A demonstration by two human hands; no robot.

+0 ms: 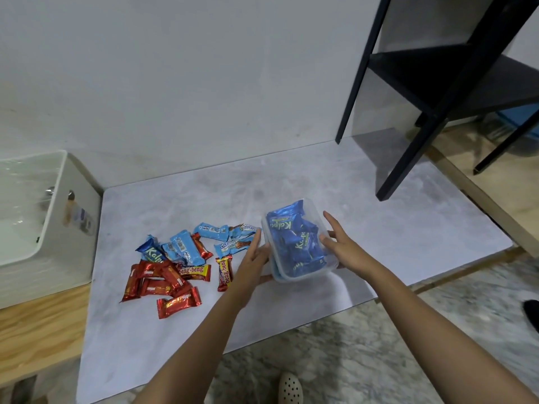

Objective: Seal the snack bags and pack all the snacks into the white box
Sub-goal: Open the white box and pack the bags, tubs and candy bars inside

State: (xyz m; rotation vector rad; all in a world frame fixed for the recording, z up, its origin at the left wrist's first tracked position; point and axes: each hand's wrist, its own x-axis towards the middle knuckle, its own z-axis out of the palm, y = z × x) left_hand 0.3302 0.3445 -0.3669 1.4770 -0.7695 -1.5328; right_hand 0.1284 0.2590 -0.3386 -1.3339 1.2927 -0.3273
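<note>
Grey marbled mat point(379, 228) on wood table point(38, 325), white wall point(204, 83) behind, black shelf frame point(431, 83) top R. White box point(78, 182) at far L edge, on the wood just beside the mat, open top, well apart from the hands. Clear plastic tub point(291, 279) mid-mat, right of centre, packed w/ dark blue snack packs point(294, 243), no lid on. L hand point(256, 258) flat against tub's L side, fingers straight, thumb at the near corner, not clenched. R hand point(338, 243) at tub's R rim, fingers spread and relaxed, tips touching the edge, nothing wrapped in a grip. Loose pile on mat L of tub: light blue packs point(186, 247) at the back, red bars point(157, 281) in front, yellow-and-red bar point(224, 272) just beside L wrist. Can't tell if any pack is unsealed. Marbled floor point(350, 345) below table edge, perforated shoe point(290, 390) at bottom
</note>
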